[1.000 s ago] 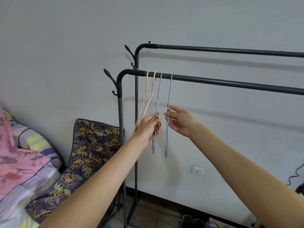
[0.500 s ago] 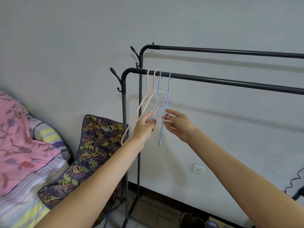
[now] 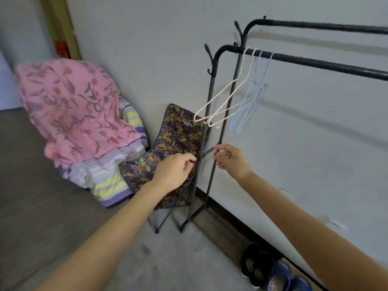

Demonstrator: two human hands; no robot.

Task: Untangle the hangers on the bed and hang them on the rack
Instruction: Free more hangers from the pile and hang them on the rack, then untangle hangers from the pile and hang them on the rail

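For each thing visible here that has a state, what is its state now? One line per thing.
Two pale pink wire hangers: hooked on the front rail, swung out to the left.
Two light blue wire hangers: hooked on the same rail, tilted.
Black metal clothes rack: upright, front rail carrying four hangers.
Left hand: lowered, fingers curled, holding nothing.
Right hand: lowered, empty.
Pink floral quilt: piled on striped bedding.

Both forearms are bare, no sleeves showing, the left hand (image 3: pixel 174 171) and right hand (image 3: pixel 232 160) have red-painted nails, each with a thin ring.
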